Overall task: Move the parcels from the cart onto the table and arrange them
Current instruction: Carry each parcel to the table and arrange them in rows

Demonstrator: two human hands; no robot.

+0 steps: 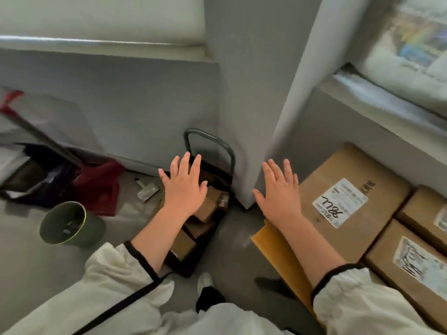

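Head view, left hand [185, 187], right hand [278, 189] splayed empty, pillar [254, 117] between cart [186, 265] and table [273, 245]

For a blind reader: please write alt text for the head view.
The left hand and right hand, both open, reach toward a black cart holding small parcels. Larger labelled boxes lie on the table at right; a green bin stands left.

Dim, soft daylight from top, motion blur, wide-angle edge warp
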